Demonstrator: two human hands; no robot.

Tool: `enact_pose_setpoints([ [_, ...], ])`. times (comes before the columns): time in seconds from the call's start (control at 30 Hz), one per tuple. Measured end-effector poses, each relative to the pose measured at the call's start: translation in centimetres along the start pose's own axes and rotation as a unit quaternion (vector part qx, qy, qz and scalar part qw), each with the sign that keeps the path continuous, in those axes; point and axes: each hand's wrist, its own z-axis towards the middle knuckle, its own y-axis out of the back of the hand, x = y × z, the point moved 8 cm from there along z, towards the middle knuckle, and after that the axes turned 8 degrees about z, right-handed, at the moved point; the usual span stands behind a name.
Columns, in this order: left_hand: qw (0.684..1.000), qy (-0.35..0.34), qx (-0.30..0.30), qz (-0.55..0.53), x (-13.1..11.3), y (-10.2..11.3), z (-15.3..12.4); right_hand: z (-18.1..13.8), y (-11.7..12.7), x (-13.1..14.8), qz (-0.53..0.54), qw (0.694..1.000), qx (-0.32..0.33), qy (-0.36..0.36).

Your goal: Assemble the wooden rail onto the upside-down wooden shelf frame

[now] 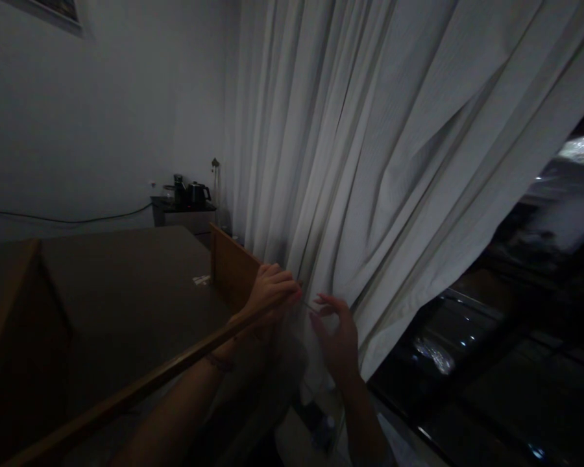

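Note:
A wooden frame (pixel 168 370) of brown boards stands on a dark tabletop, its long front edge running up to the right. My left hand (pixel 271 290) is wrapped round the frame's right corner, where the front board meets the short end board (pixel 236 259). Just right of that corner, my right hand (pixel 339 334) has its thumb and fingers bent around the end of a thin rod (pixel 308 307), which points at the corner. The dim light hides the rod's exact kind and its tip.
Long pale curtains (pixel 340 149) hang close beside both hands. Dark window glass (pixel 467 363) lies to the right. Behind the dark tabletop (pixel 141 272), a small cabinet (pixel 185 217) carries a black kettle (pixel 197 192). A black cable (pixel 73 221) runs along the wall. Small white pieces (pixel 201 280) lie near the end board.

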Motion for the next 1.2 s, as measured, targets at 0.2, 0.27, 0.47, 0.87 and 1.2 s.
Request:
enact_pose_setpoints([
  [0.2, 1.0, 0.003, 0.006, -0.003, -0.1, 0.1, 0.1, 0.1, 0.0, 0.7, -0.05, 0.998, 0.009, 0.021],
  [0.27, 1.0, 0.004, 0.007, -0.002, -0.1, 0.1, 0.0, 0.3, -0.3, 0.6, 0.006, 0.999, 0.0, -0.044],
  [0.47, 1.0, -0.004, -0.005, -0.009, -0.2, 0.3, 0.0, 0.3, -2.3, 0.0, 0.236, 0.949, 0.018, -0.209],
  [0.87, 0.999, -0.014, -0.031, -0.011, -0.3, 0.5, 0.0, 0.0, 0.6, 0.8, -0.009, 0.991, 0.05, 0.122],
  [1.2, 0.999, -0.014, -0.03, -0.011, -0.3, 0.4, -0.1, 0.8, -0.3, 1.3, 0.026, 0.998, 0.007, 0.061],
])
